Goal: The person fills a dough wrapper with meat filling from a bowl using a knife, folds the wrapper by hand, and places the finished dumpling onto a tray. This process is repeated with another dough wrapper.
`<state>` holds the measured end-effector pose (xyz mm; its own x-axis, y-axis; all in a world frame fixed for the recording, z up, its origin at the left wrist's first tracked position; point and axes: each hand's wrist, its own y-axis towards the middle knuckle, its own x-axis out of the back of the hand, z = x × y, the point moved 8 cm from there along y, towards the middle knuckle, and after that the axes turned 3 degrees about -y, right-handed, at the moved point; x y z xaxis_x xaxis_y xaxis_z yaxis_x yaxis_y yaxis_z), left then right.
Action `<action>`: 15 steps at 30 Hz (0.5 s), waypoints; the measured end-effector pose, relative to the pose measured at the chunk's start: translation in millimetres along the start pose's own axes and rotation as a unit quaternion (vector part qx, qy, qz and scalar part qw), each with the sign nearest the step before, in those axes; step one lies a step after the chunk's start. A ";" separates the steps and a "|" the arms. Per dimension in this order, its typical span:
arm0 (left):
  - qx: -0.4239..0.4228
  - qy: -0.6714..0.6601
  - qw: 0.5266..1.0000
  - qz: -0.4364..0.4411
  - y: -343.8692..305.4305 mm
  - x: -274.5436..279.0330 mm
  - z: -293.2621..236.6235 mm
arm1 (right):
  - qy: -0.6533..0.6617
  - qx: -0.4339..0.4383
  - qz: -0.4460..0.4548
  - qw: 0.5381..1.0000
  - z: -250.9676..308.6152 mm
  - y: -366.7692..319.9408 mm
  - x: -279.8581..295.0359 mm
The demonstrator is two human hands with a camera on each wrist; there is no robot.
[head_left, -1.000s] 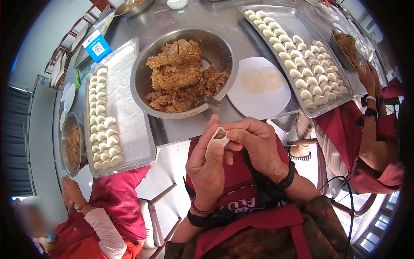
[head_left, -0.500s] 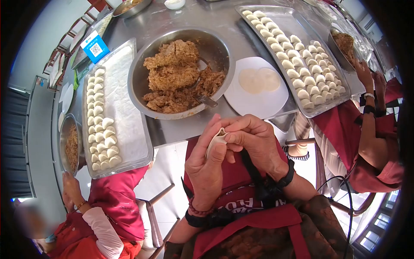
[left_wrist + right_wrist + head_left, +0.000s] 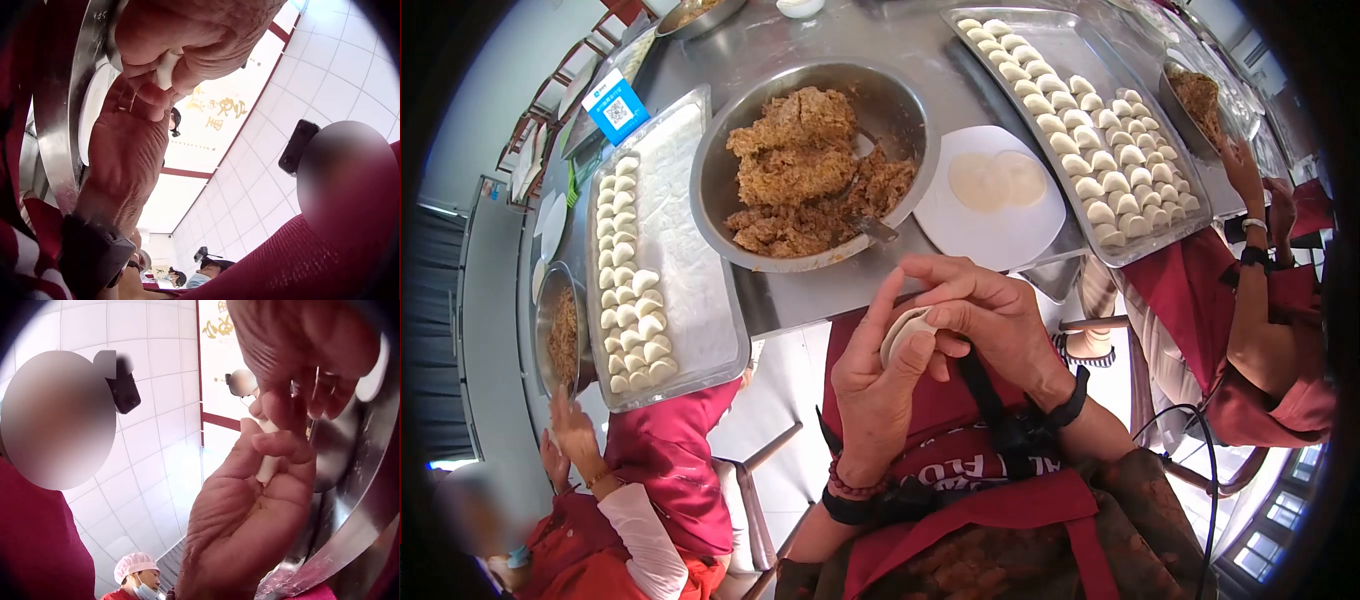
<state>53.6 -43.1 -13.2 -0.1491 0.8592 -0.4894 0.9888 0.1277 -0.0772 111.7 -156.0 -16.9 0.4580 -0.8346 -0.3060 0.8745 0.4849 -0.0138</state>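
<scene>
Here, a broad grey metal table (image 3: 785,303) bears a round silver steel bowl (image 3: 903,118) of brown filling, with a white rounded-square plate (image 3: 1000,243) beside it; in front of its near edge, the left hand (image 3: 878,385) wraps thumb and fingers about, and the right hand (image 3: 1005,325) pinches, a pale curved dough dumpling (image 3: 899,331), long axis slanting, upper end toward the right fingertips

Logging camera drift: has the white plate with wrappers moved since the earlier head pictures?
No. Judged against the filling bowl, the white plate keeps its place just right of it; both merely drift left together in frame.
</scene>
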 end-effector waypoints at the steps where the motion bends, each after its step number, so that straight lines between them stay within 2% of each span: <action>1: 0.004 0.001 1.000 0.006 -0.3 -0.6 1.2 | 0.006 0.008 -0.002 1.000 -0.9 -0.9 0.4; 5: 0.001 0.006 1.000 0.001 -0.6 -0.4 1.1 | -0.007 0.050 -0.017 0.999 -0.9 -1.5 0.5; 10: -0.008 0.011 1.000 0.011 -1.3 2.7 0.3 | 0.084 -0.042 -0.011 0.996 -0.2 -3.7 -7.8; 15: 0.008 0.043 0.998 0.041 -0.9 1.6 1.7 | -0.006 -0.021 0.025 0.999 -0.5 -1.9 -2.7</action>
<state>52.5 -42.7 -15.4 -0.0657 0.9059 -0.4183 0.9974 0.0478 -0.0531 108.6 -154.5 -16.5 0.5029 -0.8118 -0.2968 0.8429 0.5367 -0.0396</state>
